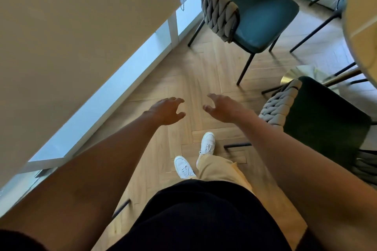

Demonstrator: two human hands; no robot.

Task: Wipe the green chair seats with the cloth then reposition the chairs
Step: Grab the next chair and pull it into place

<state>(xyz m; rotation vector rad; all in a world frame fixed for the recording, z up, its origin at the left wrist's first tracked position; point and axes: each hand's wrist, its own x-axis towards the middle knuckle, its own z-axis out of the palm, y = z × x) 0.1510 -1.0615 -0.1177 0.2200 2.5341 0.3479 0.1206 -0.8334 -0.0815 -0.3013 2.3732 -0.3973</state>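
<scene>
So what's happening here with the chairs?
A person is walking over a herringbone wood floor with both arms stretched forward. The left hand and right hand are open and empty; no cloth shows. One green chair stands ahead, another green chair is close on the right, untouched.

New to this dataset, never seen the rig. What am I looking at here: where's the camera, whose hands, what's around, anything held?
There is no robot here. One wide-angle camera sits on a person's head and looks forward and down, so you see their own arms, body and white shoes. The left hand and right hand are stretched out over the wooden floor, both open and empty; no cloth is visible. Ahead stands a green chair with a braided grey back. A second green chair is close on the right, by the right forearm. The pale edge of a round table shows at far right. A window blind fills the left.
</scene>
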